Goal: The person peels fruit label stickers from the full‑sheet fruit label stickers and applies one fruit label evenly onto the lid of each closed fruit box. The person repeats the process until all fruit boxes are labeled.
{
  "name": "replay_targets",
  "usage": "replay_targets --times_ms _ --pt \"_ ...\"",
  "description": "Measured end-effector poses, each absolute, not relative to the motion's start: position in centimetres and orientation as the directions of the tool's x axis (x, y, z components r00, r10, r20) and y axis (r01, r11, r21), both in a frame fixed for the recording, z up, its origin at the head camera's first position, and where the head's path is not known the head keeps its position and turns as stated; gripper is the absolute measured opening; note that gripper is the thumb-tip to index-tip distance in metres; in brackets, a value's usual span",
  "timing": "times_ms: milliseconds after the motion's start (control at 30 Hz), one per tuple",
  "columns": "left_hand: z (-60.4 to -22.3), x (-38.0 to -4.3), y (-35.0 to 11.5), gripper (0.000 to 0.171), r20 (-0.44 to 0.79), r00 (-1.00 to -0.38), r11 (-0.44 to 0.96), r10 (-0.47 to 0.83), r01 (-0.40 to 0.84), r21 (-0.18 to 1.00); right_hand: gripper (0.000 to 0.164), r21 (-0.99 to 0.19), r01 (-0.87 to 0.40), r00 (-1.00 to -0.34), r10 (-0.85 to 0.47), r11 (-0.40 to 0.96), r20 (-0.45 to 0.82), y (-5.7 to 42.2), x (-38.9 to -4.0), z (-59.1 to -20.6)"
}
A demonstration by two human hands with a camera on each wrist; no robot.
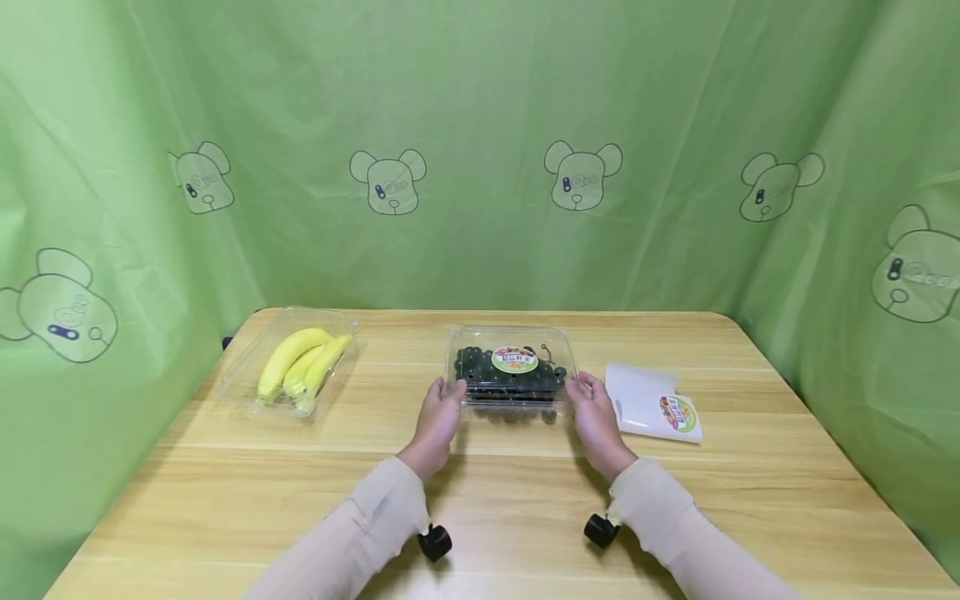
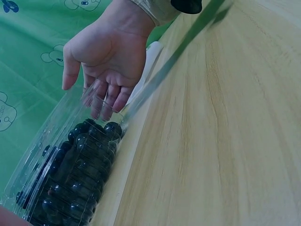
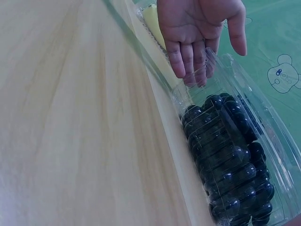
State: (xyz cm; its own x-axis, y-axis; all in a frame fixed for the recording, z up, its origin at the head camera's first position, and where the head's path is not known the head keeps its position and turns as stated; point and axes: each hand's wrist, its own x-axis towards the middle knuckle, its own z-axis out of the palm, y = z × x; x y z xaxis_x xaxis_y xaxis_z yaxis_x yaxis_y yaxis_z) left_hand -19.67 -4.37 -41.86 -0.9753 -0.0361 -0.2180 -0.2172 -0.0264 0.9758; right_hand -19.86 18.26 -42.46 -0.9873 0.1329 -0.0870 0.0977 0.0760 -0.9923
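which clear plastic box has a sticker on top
The box of dark round fruit between the left hand and right hand: an oval sticker shows on top, while the banana box shows none.

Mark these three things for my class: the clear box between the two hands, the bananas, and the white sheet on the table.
Clear box [image 1: 506, 335]: head view, bare plastic near its far edge.
Bananas [image 1: 304, 370]: head view, yellow peel.
White sheet [image 1: 641, 400]: head view, plain white surface.
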Motion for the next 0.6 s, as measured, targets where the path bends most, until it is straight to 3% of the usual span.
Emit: replay_targets --times_ms 600 --pt "-42.09 -19.89 -4.3 0.064 -0.187 -0.981 -0.058 -0.042 -0.184 0.981 0.056 -0.993 0.076 -0.985 0.163 0.089 -0.061 18.16 -20.18 -42.58"
